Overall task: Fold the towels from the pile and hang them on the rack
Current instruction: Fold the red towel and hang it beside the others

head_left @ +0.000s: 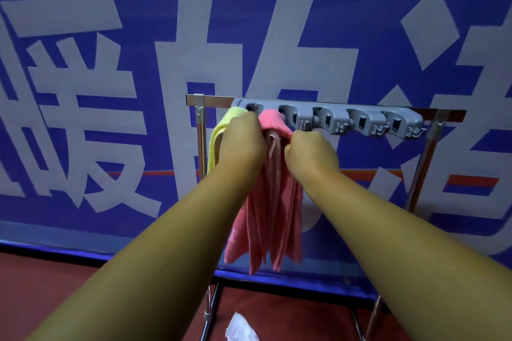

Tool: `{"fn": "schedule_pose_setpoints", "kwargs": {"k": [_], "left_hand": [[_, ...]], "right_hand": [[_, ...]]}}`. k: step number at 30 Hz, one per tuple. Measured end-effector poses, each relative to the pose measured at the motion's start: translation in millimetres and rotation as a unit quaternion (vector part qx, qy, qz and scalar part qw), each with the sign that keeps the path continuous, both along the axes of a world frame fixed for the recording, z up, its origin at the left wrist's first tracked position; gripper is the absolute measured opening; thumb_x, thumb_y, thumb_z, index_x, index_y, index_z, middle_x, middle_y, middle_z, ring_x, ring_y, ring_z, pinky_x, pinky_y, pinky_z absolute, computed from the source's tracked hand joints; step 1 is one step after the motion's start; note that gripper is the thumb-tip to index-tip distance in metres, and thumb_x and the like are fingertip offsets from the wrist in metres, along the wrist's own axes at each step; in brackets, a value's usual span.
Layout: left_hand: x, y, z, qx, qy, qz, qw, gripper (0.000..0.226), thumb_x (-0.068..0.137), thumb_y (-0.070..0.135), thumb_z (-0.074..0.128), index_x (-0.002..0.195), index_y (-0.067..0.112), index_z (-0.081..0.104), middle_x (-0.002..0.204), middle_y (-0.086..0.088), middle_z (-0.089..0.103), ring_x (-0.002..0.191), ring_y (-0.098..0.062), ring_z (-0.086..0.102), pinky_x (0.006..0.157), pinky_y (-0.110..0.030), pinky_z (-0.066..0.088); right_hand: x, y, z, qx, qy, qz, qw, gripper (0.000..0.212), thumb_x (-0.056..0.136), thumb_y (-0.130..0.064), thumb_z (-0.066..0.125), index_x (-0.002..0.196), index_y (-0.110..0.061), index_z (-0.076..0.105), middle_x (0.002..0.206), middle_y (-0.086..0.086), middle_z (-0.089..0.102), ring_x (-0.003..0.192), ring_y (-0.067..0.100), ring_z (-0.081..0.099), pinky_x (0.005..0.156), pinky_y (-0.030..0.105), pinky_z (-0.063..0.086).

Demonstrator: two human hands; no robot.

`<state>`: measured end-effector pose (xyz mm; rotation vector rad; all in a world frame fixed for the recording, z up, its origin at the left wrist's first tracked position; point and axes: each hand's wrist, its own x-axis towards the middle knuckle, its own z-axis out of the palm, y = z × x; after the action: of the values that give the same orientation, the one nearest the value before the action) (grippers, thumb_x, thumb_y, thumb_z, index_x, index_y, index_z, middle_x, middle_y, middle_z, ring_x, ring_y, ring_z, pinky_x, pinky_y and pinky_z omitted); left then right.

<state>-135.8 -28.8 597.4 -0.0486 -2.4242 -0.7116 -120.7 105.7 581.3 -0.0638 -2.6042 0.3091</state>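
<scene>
A pink towel [273, 213] hangs in long folds from the second slot of the grey clip rack [346, 119], which is fixed to a metal stand. My left hand [241, 144] grips the towel's top on its left side. My right hand [311, 153] grips it on the right, just below the rack. A yellow towel [219, 133] hangs from the first slot at the rack's left end, partly hidden behind my left hand.
The stand's chrome legs [421, 171] run down to a red floor. A blue banner with large pale characters [83, 108] covers the wall behind. A white crumpled thing [241, 327] lies on the floor below the rack. Three rack slots to the right hold nothing.
</scene>
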Motion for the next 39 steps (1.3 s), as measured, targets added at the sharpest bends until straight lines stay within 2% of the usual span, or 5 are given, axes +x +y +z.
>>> {"fn": "schedule_pose_setpoints", "kwargs": {"k": [8,17,23,27,39], "left_hand": [[4.2,-12.4,-63.8,0.101,-0.050,-0.085,0.990,0.019,0.084,0.003,0.058,0.096,0.011,0.071,0.080,0.000,0.065,0.076,-0.026,0.061,0.066,-0.029,0.041],[0.8,-28.1,-84.2,0.260,-0.094,-0.207,0.939,0.062,0.079,-0.007,0.050,0.124,0.028,0.075,0.098,0.004,0.079,0.092,-0.018,0.076,0.083,-0.041,0.065],[-2.1,-33.4,-96.1,0.122,-0.078,-0.133,0.980,0.045,0.083,-0.003,0.059,0.119,0.021,0.072,0.100,0.001,0.074,0.090,-0.021,0.067,0.073,-0.027,0.051],[-1.9,-35.7,-104.3,0.039,-0.033,-0.036,0.998,0.019,0.094,0.014,0.063,0.113,0.017,0.063,0.100,-0.006,0.070,0.089,-0.034,0.064,0.071,-0.043,0.053],[6.8,-15.4,-140.9,-0.027,-0.101,-0.019,0.994,0.016,0.092,0.014,0.055,0.106,0.020,0.059,0.097,-0.003,0.068,0.086,-0.033,0.067,0.073,-0.048,0.060]], "right_hand": [[3.1,-3.3,-44.3,-0.184,-0.003,0.056,0.981,0.015,0.095,-0.029,0.057,0.102,-0.018,0.064,0.085,0.004,0.062,0.080,0.033,0.063,0.067,0.039,0.053],[-17.6,-5.8,-71.7,-0.437,-0.104,0.192,0.872,0.078,0.081,-0.030,0.081,0.149,-0.041,0.044,0.108,-0.004,0.075,0.092,0.018,0.076,0.084,0.036,0.063],[-26.2,-12.2,-78.8,-0.462,-0.065,0.170,0.868,0.053,0.087,-0.020,0.076,0.136,-0.028,0.062,0.109,0.001,0.076,0.089,0.017,0.074,0.077,0.030,0.060],[-24.0,-7.3,-75.8,-0.453,-0.044,0.138,0.880,0.026,0.089,-0.024,0.070,0.114,-0.030,0.064,0.098,-0.003,0.073,0.085,0.017,0.070,0.071,0.029,0.053],[-13.7,0.8,-84.5,-0.448,-0.061,0.148,0.879,0.026,0.086,-0.035,0.068,0.112,-0.032,0.065,0.101,-0.002,0.074,0.090,0.017,0.072,0.081,0.034,0.060]]}}
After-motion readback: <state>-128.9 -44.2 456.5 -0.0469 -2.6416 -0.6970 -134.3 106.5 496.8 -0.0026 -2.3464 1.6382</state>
